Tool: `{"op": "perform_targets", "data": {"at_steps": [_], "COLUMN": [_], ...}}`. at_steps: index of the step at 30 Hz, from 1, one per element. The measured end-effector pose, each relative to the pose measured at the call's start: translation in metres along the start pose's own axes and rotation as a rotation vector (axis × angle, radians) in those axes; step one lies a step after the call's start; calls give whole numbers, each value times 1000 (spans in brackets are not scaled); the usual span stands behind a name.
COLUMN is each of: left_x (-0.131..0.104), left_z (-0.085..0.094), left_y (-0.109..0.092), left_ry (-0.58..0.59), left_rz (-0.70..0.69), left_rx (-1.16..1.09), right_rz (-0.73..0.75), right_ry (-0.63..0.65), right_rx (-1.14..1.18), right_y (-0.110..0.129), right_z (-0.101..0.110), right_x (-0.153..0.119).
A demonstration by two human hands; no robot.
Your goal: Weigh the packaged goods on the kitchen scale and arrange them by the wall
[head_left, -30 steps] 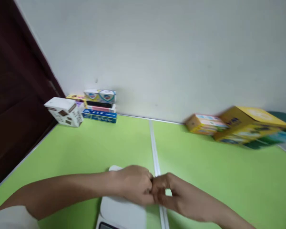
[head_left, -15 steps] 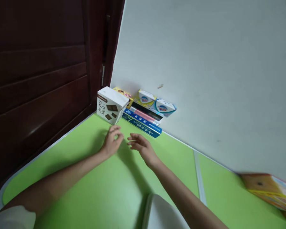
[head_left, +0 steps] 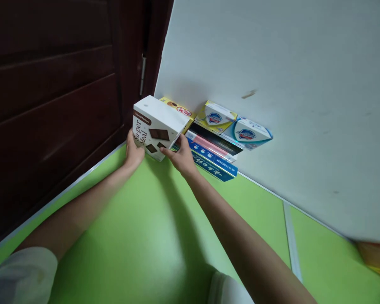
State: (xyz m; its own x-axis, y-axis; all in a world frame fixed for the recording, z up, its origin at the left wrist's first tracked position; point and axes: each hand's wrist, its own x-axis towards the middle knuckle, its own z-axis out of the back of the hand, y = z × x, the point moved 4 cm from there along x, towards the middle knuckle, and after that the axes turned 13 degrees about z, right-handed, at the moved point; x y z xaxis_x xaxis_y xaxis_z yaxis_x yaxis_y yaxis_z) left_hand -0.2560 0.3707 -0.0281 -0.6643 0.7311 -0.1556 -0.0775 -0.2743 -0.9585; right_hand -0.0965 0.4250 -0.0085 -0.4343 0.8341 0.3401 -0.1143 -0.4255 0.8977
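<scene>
A white "Super Meal" box [head_left: 164, 116] with brown squares on its front stands at the left end of a group of boxes. My left hand [head_left: 134, 151] grips its left side, fingers partly hidden behind it. On its lower right edge my right hand [head_left: 182, 157] has the thumb across the front and the fingers along the side. Behind the white box is a yellow box [head_left: 180, 109]. Close to my right hand lie a dark blue box [head_left: 213, 166] and a black box [head_left: 218, 138].
A yellow-and-white soap box [head_left: 217, 118] and a blue-and-white soap box [head_left: 248, 133] rest against the wall [head_left: 288, 84]. A dark wooden door [head_left: 60, 101] borders the green table [head_left: 129, 236] on the left. A rounded white object [head_left: 229, 291] is at the bottom; an orange-brown box [head_left: 376, 255] is far right.
Both hands have moved forward from above the table and taken hold of the white box on its two sides. The camera view has shifted closer to the boxes.
</scene>
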Motion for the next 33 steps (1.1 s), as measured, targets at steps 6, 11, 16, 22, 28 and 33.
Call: {"op": "perform_targets", "data": {"at_steps": [6, 11, 16, 22, 28, 33], "left_x": [-67, -122, -184, -276, -317, -314], "left_z": [10, 24, 23, 18, 5, 16], "left_y": [16, 9, -38, -68, -36, -23], "left_ry": [126, 459, 866, 1061, 1099, 1035], "left_rz": [78, -41, -163, -126, -2, -89], "left_rx": [0, 74, 219, 158, 285, 414], "right_rz": [-78, -150, -144, -101, -194, -162], "right_ry": [2, 73, 111, 83, 30, 86], "right_rx": [49, 2, -127, -277, -156, -90], "right_y": [24, 64, 121, 177, 163, 151], "right_z": [29, 81, 139, 189, 187, 191], "right_x": [-59, -131, -203, -291, -356, -375]}}
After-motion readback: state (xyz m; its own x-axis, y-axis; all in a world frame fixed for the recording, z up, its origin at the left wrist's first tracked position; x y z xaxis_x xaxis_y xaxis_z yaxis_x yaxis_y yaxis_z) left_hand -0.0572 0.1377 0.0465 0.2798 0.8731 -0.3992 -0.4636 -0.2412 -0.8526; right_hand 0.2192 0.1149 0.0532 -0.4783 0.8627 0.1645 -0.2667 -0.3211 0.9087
